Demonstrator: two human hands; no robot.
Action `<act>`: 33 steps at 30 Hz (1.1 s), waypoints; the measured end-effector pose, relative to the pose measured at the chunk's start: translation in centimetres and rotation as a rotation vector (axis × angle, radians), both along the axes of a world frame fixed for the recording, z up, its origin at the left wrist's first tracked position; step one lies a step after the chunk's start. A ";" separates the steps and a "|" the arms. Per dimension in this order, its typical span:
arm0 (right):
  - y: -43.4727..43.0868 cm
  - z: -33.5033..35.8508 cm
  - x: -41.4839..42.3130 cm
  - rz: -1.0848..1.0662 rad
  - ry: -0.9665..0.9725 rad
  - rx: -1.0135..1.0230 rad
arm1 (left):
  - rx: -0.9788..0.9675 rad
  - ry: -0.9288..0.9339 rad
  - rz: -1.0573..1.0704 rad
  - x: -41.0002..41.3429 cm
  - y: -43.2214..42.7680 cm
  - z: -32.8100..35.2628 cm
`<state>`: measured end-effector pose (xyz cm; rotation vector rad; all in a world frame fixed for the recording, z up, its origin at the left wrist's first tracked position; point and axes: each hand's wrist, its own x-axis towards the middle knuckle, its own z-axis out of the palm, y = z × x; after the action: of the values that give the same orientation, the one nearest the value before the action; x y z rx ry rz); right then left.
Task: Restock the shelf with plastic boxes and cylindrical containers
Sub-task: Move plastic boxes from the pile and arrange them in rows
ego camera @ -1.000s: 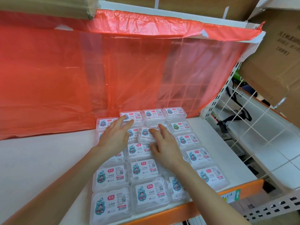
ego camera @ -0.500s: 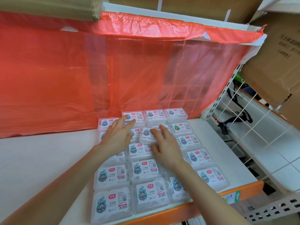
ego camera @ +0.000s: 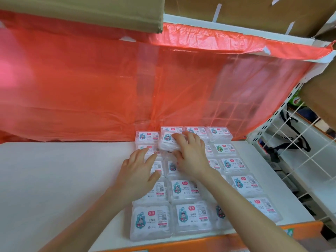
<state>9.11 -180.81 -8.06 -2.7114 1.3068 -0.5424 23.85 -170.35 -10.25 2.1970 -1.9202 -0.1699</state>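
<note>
The right hand (ego camera: 190,155) grips a small clear box (ego camera: 168,142), tilted above the back rows on the shelf (ego camera: 63,179). The left hand (ego camera: 140,173) lies flat and open on the laid boxes (ego camera: 184,188). The box looks light, stiff and slick, best pinched across its side edges.

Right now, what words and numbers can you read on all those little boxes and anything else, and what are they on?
"牙线棒": label of the front middle floss pick box, repeated on the others.
"30": bottom of that same label.
Red badge on each label: too blurred to be sure.
Small print and barcode numbers: too small.
Tote bag lettering: partly hidden, unreadable.
</note>
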 end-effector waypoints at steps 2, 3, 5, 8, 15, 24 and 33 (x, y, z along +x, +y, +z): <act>-0.3 0.4 1.2 0.014 0.001 -0.001 | -0.014 0.017 0.001 0.1 0.8 -0.1; -0.4 0.6 1.8 0.022 0.002 0.002 | -0.020 0.023 0.006 0.3 1.2 -0.2; -0.5 0.8 2.9 0.036 0.022 -0.001 | -0.032 0.025 0.013 0.7 1.9 -0.4; -0.4 0.6 4.7 0.066 0.068 -0.011 | -0.053 0.038 0.029 1.4 2.9 -0.7; 0.0 -0.8 7.7 0.086 0.144 -0.017 | -0.077 0.060 0.067 3.0 3.9 -0.8; 0.9 -1.7 5.1 0.047 0.114 -0.006 | -0.146 0.054 0.038 3.3 2.4 0.3; 1.8 -2.9 1.7 -0.121 0.151 0.117 | -0.022 -0.025 0.007 2.5 -1.4 0.1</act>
<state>10.76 -179.04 -10.94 -2.6346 1.4959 -0.2640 26.35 -171.77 -10.10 2.2019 -1.9171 -0.1207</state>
